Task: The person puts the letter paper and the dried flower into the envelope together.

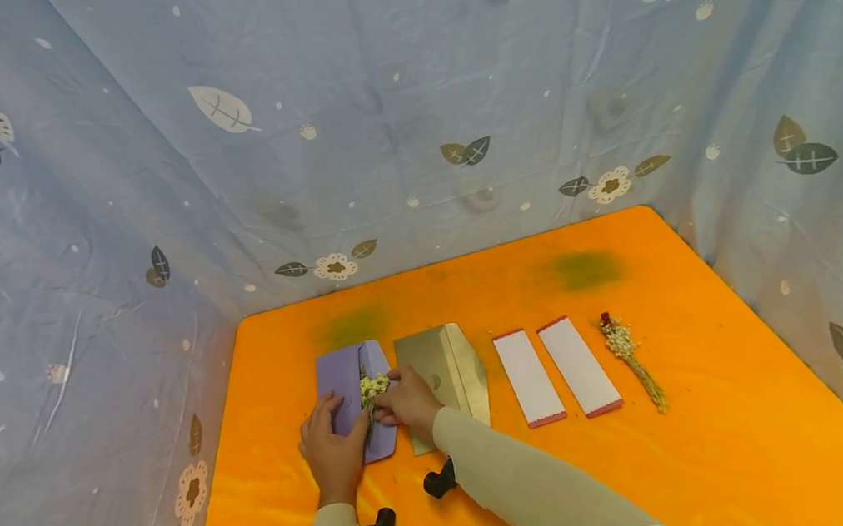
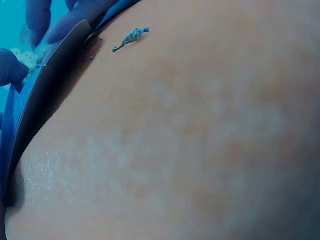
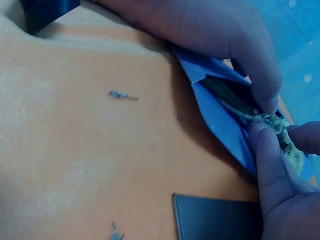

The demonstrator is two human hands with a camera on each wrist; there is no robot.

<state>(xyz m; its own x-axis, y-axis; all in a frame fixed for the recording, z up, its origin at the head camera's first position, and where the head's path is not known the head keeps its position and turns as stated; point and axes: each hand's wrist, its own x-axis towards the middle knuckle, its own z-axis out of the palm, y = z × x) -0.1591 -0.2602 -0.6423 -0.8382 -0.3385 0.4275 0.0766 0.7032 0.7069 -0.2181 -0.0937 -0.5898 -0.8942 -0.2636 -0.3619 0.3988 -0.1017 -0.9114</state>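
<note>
A purple envelope [image 1: 332, 363], blue in the wrist views, lies at the left with its flap opened to the right. My left hand [image 1: 333, 454] grips it, fingers over its left part and thumb at the mouth. A small bunch of pale dried flowers [image 1: 374, 387] sits in the mouth, stems inside the pocket [image 3: 227, 95]. My right hand [image 1: 411, 402] pinches the bunch by its flower heads, fingertips against the flap side. In the right wrist view the left thumb [image 3: 265, 90] reaches down beside the flower heads. The envelope's near edge stands raised off the table in the left wrist view.
A gold envelope [image 1: 422, 351] lies under the right forearm. Further right are two white cards [image 1: 529, 379] with red ends and another dried bunch [image 1: 628, 353] with a red flower. Small plant bits [image 3: 120, 95] lie on the orange table [image 1: 709, 455]. Patterned curtains [image 1: 380, 133] surround it.
</note>
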